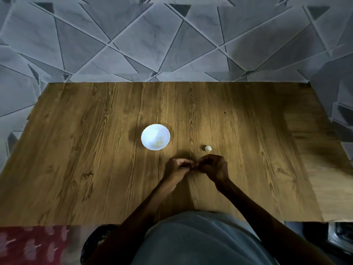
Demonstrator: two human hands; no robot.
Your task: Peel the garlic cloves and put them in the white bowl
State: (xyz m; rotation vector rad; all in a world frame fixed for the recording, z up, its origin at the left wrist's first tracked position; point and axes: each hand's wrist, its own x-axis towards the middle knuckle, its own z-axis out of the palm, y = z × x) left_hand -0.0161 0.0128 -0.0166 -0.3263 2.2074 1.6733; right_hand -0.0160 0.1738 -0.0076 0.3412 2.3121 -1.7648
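A small white bowl with a scalloped rim stands on the wooden table, with a few pale peeled cloves inside near its front. To its right lies a garlic bulb piece on the table. My left hand and my right hand meet fingertip to fingertip just in front of that garlic, low over the table. Their fingers are curled and pinched together around something small between them, most likely a garlic clove. The fingers hide it.
The wooden table runs back to a grey geometric-tiled wall. A tiny white scrap lies left of the garlic. A red patterned cloth shows below the table's front left edge.
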